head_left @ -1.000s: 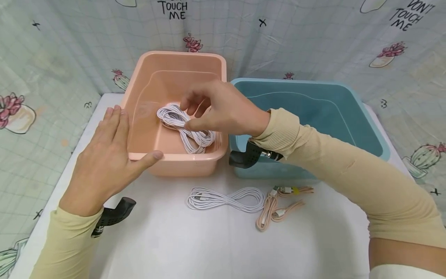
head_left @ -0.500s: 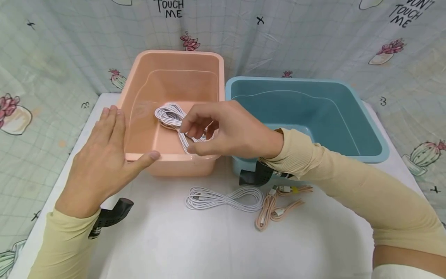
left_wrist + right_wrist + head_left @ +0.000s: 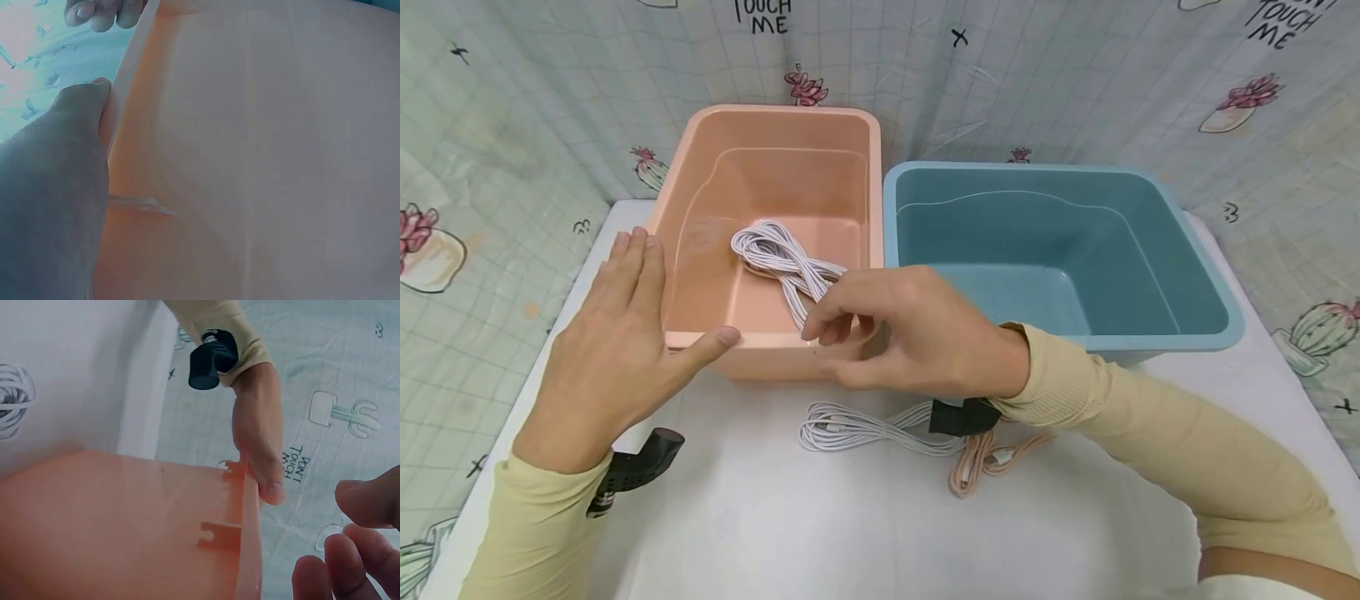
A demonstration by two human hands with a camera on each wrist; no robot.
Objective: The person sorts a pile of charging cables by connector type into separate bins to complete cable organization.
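My left hand point(image 3: 606, 358) rests on the front left corner of a peach plastic bin point(image 3: 790, 175), fingers straight along the left side and thumb over the front rim. Inside that bin lie coiled white cables point(image 3: 775, 254). Over the bin's front right corner hovers my right hand point(image 3: 917, 333), its fingers loosely curved with a gap to the thumb and nothing between them. In the right wrist view, those fingers point(image 3: 344, 562) are also bare. On the table in front, a looped white cable point(image 3: 850, 429) lies beside peach cables point(image 3: 973, 467), partly hidden by the right wrist's camera mount.
A teal bin point(image 3: 1000, 233) stands right of the peach one, close beside it, its visible floor bare. Both sit on a white table point(image 3: 820, 533). A patterned curtain point(image 3: 925, 75) hangs behind and at the sides.
My right hand has drawn back from above the cables in the peach bin, toward the front and slightly right, over the front rim. The left hand stays on the bin's corner.
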